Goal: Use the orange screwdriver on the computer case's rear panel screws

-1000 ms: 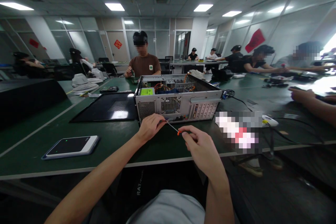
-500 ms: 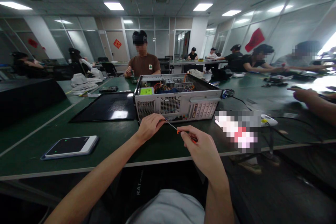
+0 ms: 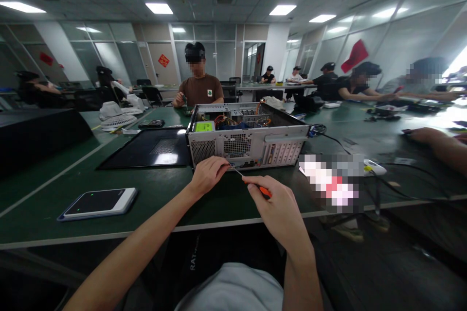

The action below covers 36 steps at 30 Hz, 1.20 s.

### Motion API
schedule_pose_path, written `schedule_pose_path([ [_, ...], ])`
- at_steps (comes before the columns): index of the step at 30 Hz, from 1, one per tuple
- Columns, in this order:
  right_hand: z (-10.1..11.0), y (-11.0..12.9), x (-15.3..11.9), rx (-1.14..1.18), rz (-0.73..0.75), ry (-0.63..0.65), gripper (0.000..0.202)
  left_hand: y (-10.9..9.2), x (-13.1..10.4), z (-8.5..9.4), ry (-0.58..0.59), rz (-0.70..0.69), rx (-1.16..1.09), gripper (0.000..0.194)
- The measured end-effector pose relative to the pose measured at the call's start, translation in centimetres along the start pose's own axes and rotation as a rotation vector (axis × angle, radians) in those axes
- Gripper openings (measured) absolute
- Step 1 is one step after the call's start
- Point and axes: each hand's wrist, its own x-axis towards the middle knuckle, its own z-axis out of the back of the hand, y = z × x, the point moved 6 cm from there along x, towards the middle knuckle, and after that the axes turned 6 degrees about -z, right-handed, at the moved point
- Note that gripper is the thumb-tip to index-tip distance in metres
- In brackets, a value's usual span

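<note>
My right hand (image 3: 282,204) is closed around the orange handle of a screwdriver (image 3: 265,191), its thin metal shaft slanting up and left. At the shaft's far end, the fingers of my left hand (image 3: 209,175) are pinched together on it; the very tip is hidden. Both hands are just in front of an open computer case (image 3: 248,146), which lies on its side with its rear panel facing me. A yellow-green label (image 3: 204,127), wires and a fan grille show in the case.
A black side panel (image 3: 149,149) lies left of the case. Nearer on the green table (image 3: 156,204) is a white device with a dark screen (image 3: 98,202). Cables and a white mouse-like object (image 3: 375,167) are at the right. A person in brown (image 3: 200,90) sits opposite.
My right hand has shifted its grip slightly, and the screwdriver's orange handle shows more and sits a little closer to my left fingers. My left hand has barely moved.
</note>
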Motion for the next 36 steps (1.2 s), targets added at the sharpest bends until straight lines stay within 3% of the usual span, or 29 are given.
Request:
schedule_pose_path([
  [12, -0.4, -0.1, -0.1, -0.037, -0.047, 0.087, 0.031, -0.2, 0.3, 0.3, -0.033, -0.030, 0.036, 0.012],
  [21, -0.9, 0.5, 0.0, -0.013, -0.022, 0.048, 0.019, 0.2, 1.0, 1.2, -0.035, -0.112, 0.139, 0.006],
  [27, -1.8, 2.3, -0.2, 0.057, 0.065, -0.014, 0.015, 1.7, 2.0, 2.7, -0.010, -0.160, 0.211, 0.006],
  [31, -2.9, 3.1, -0.5, 0.213, 0.075, -0.049, 0.019, 2.7, 3.5, 4.5, -0.054, -0.205, 0.275, 0.006],
  [36, -4.8, 4.2, -1.0, 0.483, 0.121, 0.050, 0.034, 4.0, 3.8, 6.3, -0.047, -0.146, 0.305, 0.007],
])
